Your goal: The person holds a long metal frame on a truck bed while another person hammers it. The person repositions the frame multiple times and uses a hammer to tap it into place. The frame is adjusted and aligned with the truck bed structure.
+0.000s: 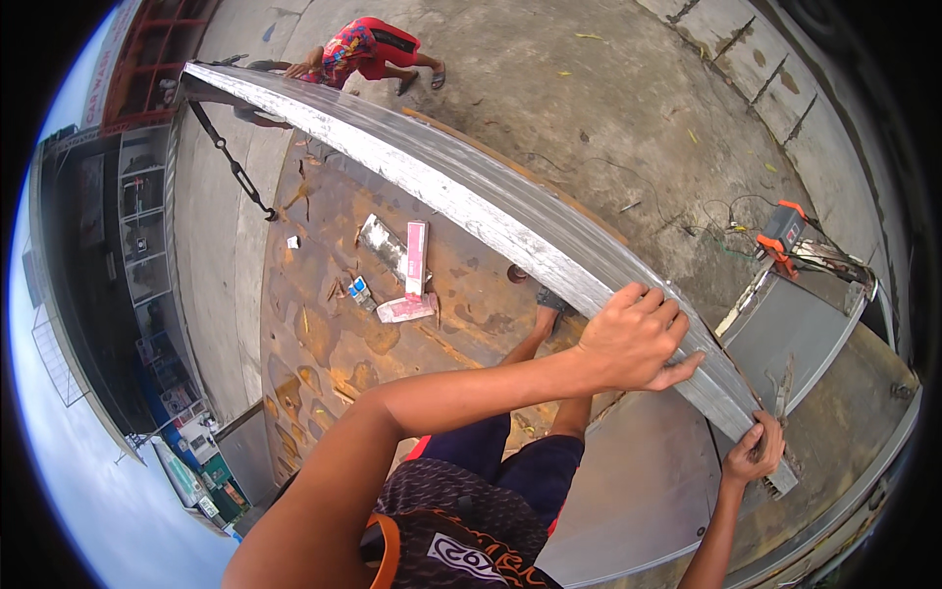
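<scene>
A long grey metal beam (442, 182) with a scuffed, whitish side runs diagonally from the far left to the near right. My left hand (636, 339) lies over it some way up from the near end, fingers curled over the far side and thumb toward me. At the near end, my right hand (754, 452) is wrapped around the beam's edge. Another person (358, 51) in a colourful shirt and red shorts bends at the far end, a hand close to the beam; whether it touches is unclear.
Under the beam lies a rusty, wet-stained steel deck (294, 344). On it are a narrow pink box (417, 257), a pinkish block (407, 308), a metal scrap (383, 245) and a small blue packet (360, 291). A dark turnbuckle (231, 162) hangs far left; an orange-black machine (782, 228) with cables stands right.
</scene>
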The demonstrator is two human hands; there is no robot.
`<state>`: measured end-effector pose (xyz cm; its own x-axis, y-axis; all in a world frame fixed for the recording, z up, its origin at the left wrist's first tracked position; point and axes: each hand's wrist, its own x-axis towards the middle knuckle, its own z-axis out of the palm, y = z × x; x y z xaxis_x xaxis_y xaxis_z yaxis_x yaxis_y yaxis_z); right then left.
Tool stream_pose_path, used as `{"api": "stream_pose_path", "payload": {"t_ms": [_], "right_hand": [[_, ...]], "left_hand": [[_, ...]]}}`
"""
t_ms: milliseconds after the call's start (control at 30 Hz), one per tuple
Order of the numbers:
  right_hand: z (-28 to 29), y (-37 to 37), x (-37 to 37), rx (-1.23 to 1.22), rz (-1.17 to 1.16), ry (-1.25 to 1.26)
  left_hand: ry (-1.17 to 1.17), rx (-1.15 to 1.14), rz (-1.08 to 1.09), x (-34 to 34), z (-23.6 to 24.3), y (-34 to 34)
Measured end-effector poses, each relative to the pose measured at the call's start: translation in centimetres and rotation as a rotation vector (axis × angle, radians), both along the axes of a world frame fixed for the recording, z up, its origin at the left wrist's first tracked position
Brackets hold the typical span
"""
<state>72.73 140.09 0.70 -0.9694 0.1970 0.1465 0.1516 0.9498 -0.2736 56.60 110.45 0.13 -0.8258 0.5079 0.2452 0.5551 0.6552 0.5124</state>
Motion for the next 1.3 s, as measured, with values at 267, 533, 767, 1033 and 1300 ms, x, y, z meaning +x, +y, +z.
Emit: {"api": "stream_pose_path", "payload": {"t_ms": [267,533,767,1033,1300], "right_hand": [[-0.1,0.1,0.2,0.002,-0.015,-0.006],[-0.4,0.5,0.5,0.001,-0.006,0.000],[-0.5,0.8,0.7,-0.014,-0.005,-0.004],[-0.9,1.2,1.0,0.010,0.004,0.004],[-1.0,0.9,0.7,0.024,-0.007,0.015]], "left_hand": [[-0.007,0.009,0.000,0.1,0.0,0.1],[-0.029,0.000,-0.006,0.2,0.0,0.0],[-0.030,0.008,-0.008,0.3,-0.1,0.0],[-0.034,0.019,-0.006,0.4,-0.2,0.2],[-0.005,0.012,0.009,0.2,-0.2,0.1]]}}
